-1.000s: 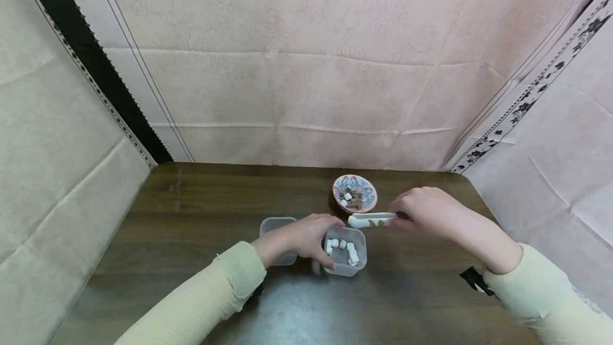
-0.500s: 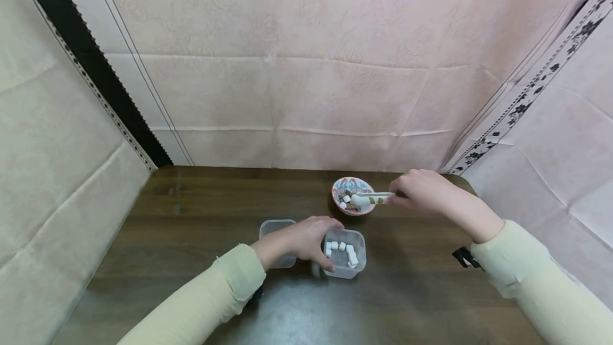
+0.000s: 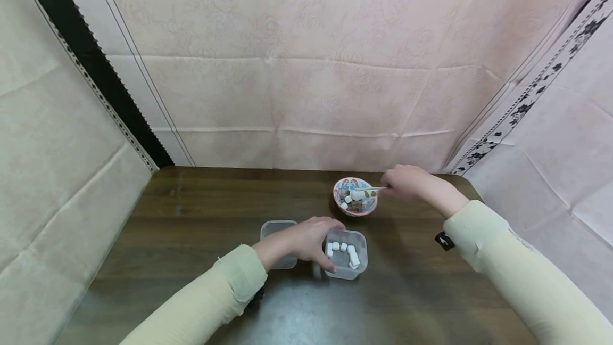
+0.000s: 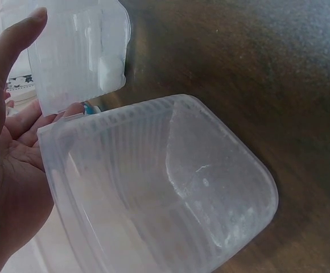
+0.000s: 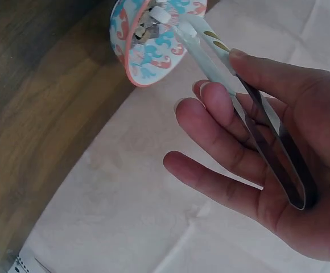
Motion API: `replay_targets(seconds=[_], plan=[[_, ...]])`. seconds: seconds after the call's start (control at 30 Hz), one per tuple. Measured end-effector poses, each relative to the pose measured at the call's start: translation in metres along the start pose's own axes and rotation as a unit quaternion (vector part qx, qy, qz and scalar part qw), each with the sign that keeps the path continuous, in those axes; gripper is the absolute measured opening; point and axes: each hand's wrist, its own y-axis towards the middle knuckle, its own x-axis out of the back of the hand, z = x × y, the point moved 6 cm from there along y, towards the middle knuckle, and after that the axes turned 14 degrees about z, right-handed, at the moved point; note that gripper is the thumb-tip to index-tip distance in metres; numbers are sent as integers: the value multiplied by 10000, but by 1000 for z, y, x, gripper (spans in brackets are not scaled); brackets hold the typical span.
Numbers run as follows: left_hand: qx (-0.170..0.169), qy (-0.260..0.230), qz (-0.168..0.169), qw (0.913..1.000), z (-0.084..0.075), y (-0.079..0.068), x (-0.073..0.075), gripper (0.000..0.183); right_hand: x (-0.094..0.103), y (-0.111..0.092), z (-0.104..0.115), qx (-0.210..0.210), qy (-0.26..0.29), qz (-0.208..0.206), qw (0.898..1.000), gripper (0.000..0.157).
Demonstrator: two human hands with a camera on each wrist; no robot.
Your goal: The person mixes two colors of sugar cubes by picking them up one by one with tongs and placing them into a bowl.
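My right hand [image 3: 406, 181] pinches small tongs [image 5: 207, 65], metal with white ends bearing gold leaf marks, between thumb and fingers. Their tips reach into a patterned bowl [image 5: 156, 71], right at a white cube [image 5: 160, 14]; brownish cubes [image 3: 355, 205] lie there too. In the head view, a clear plastic container [image 3: 342, 274] stands nearer, with several white cubes [image 3: 353, 256] on its floor. Thumb and fingers of my left hand [image 3: 311, 236] span its left side and hold it.
A second clear container [image 4: 227, 159], with nothing visible inside, stands under my left wrist. The dark wooden table [image 3: 215, 196] ends at a pale cloth wall [image 3: 287, 95] behind the bowl. More cloth [image 3: 565, 148] hangs on the sides.
My right hand has moved away from me and left, carrying the tongs from beside the bowl to inside it. My left hand stays at the container.
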Motion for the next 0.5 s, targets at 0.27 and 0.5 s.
replay_targets(seconds=[0.27,0.5], plan=[[-39,17,-1,10000,-1,0,1,85,-9,18,-7,-94,277,534,9981,39],[-70,24,5,10000,-1,0,1,85,-18,27,-12,-234,507,909,9943,42]])
